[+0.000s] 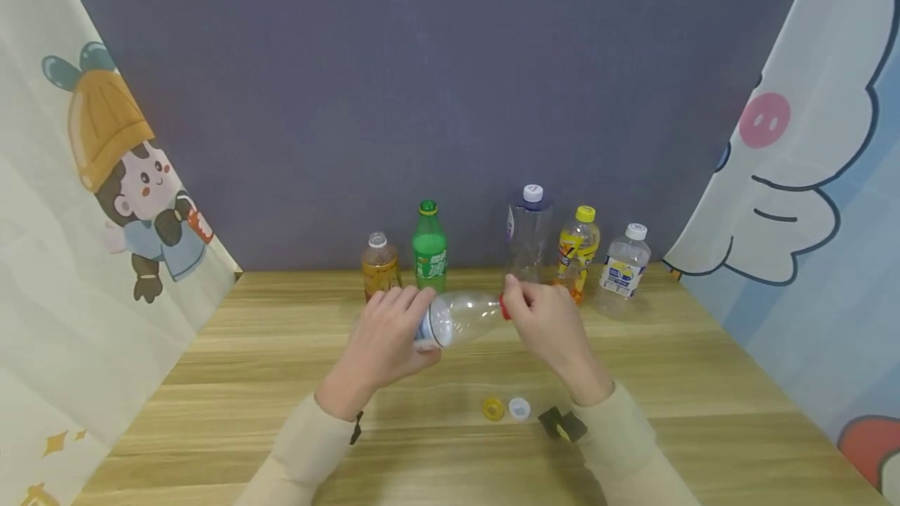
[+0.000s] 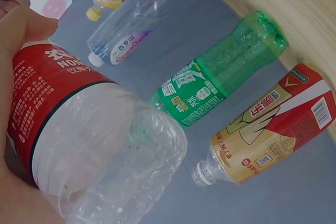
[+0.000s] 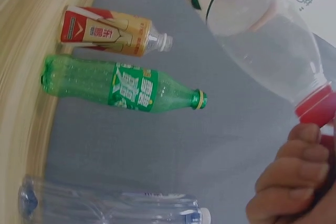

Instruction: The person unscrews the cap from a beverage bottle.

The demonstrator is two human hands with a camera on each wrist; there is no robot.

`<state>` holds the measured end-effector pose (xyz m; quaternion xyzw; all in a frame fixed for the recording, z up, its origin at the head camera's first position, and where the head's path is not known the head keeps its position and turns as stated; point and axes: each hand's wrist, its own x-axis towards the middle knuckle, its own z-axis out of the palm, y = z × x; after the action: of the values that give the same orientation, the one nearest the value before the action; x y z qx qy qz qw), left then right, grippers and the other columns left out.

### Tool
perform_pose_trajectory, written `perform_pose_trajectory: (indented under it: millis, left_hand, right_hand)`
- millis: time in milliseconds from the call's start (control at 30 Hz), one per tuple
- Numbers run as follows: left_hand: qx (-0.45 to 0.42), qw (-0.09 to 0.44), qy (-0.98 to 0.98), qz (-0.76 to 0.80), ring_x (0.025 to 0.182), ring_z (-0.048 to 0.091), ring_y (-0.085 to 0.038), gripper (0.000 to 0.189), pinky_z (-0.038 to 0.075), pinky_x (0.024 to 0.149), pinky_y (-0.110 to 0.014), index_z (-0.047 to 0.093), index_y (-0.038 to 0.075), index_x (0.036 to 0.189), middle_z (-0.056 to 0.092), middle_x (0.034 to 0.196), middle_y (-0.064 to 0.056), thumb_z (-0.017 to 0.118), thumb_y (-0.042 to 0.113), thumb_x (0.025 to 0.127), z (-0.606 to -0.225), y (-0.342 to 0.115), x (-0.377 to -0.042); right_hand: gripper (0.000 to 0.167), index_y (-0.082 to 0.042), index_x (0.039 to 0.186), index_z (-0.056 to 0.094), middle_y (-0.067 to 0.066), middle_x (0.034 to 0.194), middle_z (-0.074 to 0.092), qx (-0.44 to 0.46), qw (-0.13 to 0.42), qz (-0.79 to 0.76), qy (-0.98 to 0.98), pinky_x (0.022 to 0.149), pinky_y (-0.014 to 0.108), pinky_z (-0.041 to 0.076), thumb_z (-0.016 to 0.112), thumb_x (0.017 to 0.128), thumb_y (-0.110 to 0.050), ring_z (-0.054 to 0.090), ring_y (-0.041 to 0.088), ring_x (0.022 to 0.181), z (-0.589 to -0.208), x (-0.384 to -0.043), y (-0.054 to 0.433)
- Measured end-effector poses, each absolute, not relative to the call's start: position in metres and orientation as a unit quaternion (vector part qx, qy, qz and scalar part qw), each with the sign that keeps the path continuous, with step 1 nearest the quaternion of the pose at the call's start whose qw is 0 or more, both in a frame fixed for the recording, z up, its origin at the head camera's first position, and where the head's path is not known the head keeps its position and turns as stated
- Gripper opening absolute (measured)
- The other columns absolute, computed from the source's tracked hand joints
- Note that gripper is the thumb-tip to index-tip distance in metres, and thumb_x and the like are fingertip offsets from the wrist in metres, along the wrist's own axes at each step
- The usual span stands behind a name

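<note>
My left hand [image 1: 387,334] grips the body of a clear plastic bottle [image 1: 467,317] with a red label. The bottle lies sideways in the air above the table, its neck pointing right. Its red cap [image 3: 314,104] sits on the neck, and my right hand [image 1: 551,326] pinches it between thumb and curled fingers. No liquid shows inside the bottle. In the left wrist view the bottle's base [image 2: 157,145] faces the camera, and the left thumb [image 2: 31,24] lies across its label.
At the back stand a gold-and-red bottle [image 1: 380,272] with a bare neck, a green bottle [image 1: 430,252], a tall clear bottle [image 1: 527,236], a yellow-capped bottle [image 1: 578,248] and a white-capped bottle [image 1: 624,268]. A yellow cap [image 1: 493,409] and white cap [image 1: 519,409] lie in front.
</note>
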<state>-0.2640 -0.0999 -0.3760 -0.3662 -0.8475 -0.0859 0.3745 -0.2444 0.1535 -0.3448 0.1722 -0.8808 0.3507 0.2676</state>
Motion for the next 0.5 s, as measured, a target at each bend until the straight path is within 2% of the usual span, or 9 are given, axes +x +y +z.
perform_pose_trajectory:
  millis: [133, 233, 367, 500]
  left_hand:
    - [-0.373, 0.358, -0.85, -0.105, 0.084, 0.061, -0.02, 0.074, 0.049, 0.071, -0.035, 0.06, 0.006, 0.122, 0.066, 0.098, -0.003, 0.09, 0.032, 0.06, -0.3743, -0.1001, -0.2642]
    - [-0.376, 0.358, -0.847, -0.11, 0.084, 0.06, -0.019, 0.073, 0.05, 0.072, -0.035, 0.06, 0.007, 0.122, 0.065, 0.097, -0.002, 0.09, 0.033, 0.06, -0.3735, -0.0997, -0.2643]
    - [-0.371, 0.377, -0.844, -0.091, 0.085, 0.061, -0.021, 0.076, 0.049, 0.072, -0.036, 0.06, 0.006, 0.121, 0.066, 0.097, -0.004, 0.092, 0.034, 0.058, -0.3736, -0.0994, -0.2645]
    - [-0.363, 0.4, -0.84, -0.055, 0.085, 0.063, -0.025, 0.079, 0.049, 0.07, -0.037, 0.06, 0.006, 0.121, 0.066, 0.098, -0.007, 0.095, 0.037, 0.057, -0.3748, -0.0996, -0.2654]
  right_hand:
    - [0.045, -0.021, 0.057, 0.041, -0.014, 0.052, 0.03, 0.242, 0.33, 0.327, -0.852, 0.046, 0.025, 0.026, 0.049, 0.101, -0.02, 0.028, 0.003, 0.046, -0.3456, -0.2473, 0.1566]
    - [0.044, -0.021, 0.058, 0.042, -0.014, 0.052, 0.03, 0.259, 0.349, 0.316, -0.844, 0.046, 0.025, 0.027, 0.05, 0.101, -0.019, 0.029, 0.004, 0.047, -0.3449, -0.2476, 0.158]
    - [0.05, -0.021, 0.059, 0.045, -0.011, 0.051, 0.033, 0.213, 0.287, 0.319, -0.878, 0.049, 0.029, 0.031, 0.045, 0.107, -0.034, 0.032, 0.008, 0.046, -0.3432, -0.2452, 0.157]
    - [0.063, -0.018, 0.057, 0.044, -0.006, 0.05, 0.035, 0.141, 0.19, 0.331, -0.913, 0.052, 0.033, 0.035, 0.03, 0.108, -0.053, 0.033, 0.013, 0.047, -0.3424, -0.2428, 0.1545]
